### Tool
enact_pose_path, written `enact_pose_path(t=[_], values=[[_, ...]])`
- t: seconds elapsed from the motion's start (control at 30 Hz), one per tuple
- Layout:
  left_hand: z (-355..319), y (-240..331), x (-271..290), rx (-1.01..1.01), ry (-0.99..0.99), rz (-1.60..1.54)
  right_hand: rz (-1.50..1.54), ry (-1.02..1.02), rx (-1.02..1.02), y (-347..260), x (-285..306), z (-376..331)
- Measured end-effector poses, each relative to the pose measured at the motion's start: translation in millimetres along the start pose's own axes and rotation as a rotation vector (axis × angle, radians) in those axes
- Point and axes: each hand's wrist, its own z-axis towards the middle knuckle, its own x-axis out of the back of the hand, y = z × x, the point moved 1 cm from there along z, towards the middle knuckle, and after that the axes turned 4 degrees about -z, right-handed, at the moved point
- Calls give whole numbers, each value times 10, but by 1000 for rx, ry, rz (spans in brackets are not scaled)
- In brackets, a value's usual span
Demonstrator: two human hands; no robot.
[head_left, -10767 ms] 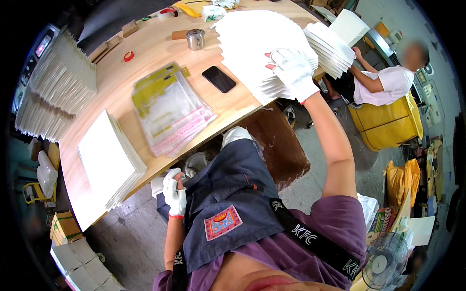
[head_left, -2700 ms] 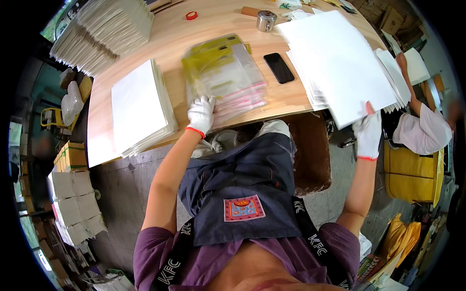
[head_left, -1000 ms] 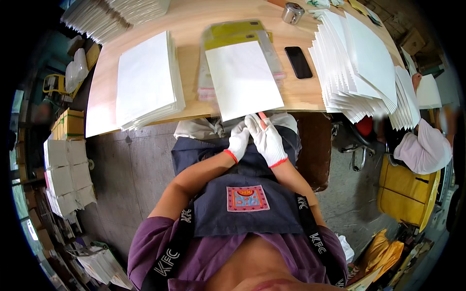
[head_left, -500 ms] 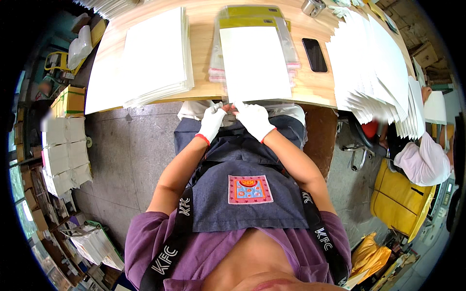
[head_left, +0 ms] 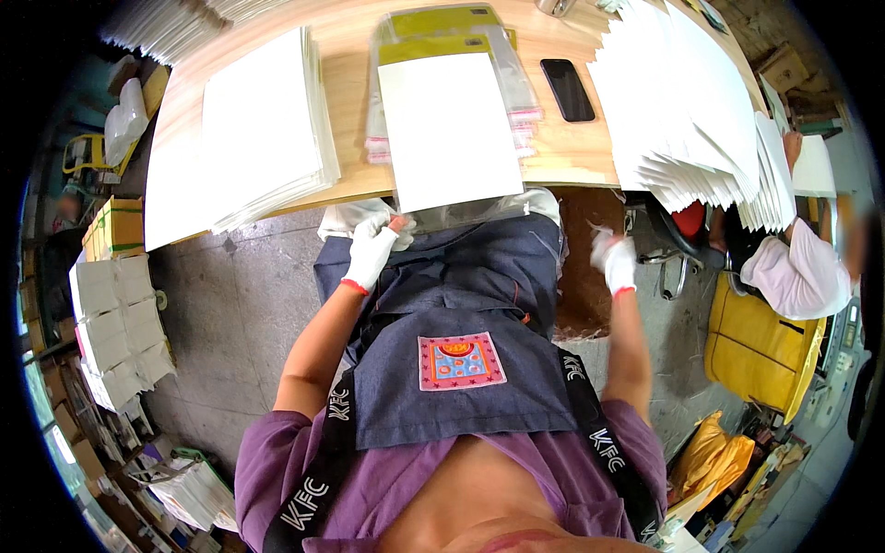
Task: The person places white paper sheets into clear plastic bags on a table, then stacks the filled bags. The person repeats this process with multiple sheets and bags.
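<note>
A white sheet [head_left: 449, 129] lies inside a clear plastic sleeve on top of a pile of yellow-backed sleeves [head_left: 442, 37] on the wooden table [head_left: 350, 83]. My left hand [head_left: 373, 247], in a white glove, pinches the sleeve's near edge where it hangs over the table front. My right hand [head_left: 615, 259], also gloved, hangs off to the right below the table edge, fingers loosely curled with nothing in it. A fanned stack of white sheets [head_left: 687, 111] sits at the table's right, and a second white stack [head_left: 253, 124] lies at the left.
A black phone [head_left: 566, 88] lies between the sleeves and the right stack. Another person in a pink top [head_left: 797, 276] sits at right by a yellow bin [head_left: 761, 350]. Bundles of white packs [head_left: 115, 323] are stacked on the floor at left.
Both hands were together at the sleeve's near edge. My right hand has since let go and swung out to the right; my left hand stays on the edge.
</note>
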Motion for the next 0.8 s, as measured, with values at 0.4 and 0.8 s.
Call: enact_pose_path(t=[0.4,0.8], values=[[54,-26,-33,-1050,176,1084,456,920,674,-1364,1843,-1169],[-116,-344,-17,-141,267,-601,1539,295,314,-1676,1570,-811]])
